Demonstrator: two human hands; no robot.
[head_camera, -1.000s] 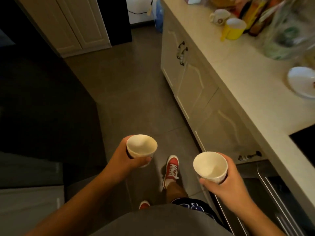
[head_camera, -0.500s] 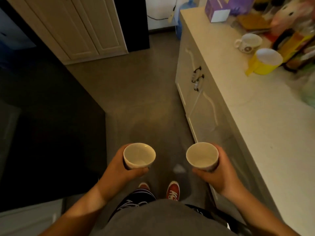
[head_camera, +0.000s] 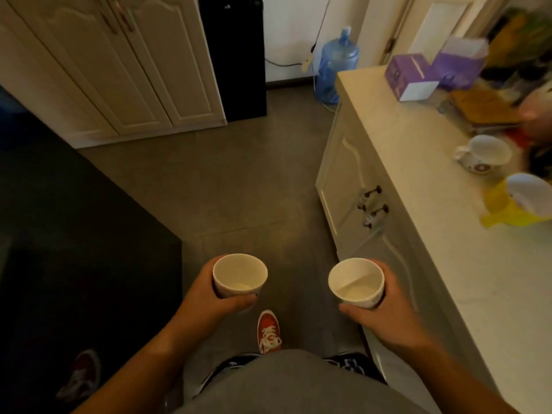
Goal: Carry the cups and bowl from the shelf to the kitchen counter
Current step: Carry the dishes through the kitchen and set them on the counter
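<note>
Pale stone-look desk (head_camera: 448,234) along right, smooth, holds white mug (head_camera: 482,153), yellow mug (head_camera: 519,201), both blurred. Left hand (head_camera: 209,297) wrapped round cream cup (head_camera: 240,276); right hand (head_camera: 385,312) grips matching cup (head_camera: 356,282). Both round, glossy, probably ceramic, empty, upright over floor.

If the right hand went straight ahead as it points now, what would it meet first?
Probably nothing soon: the right hand, holding a white handleless cup, points along the aisle beside the cream cabinet front. The blue water jug stands far ahead; depth is unclear.
</note>
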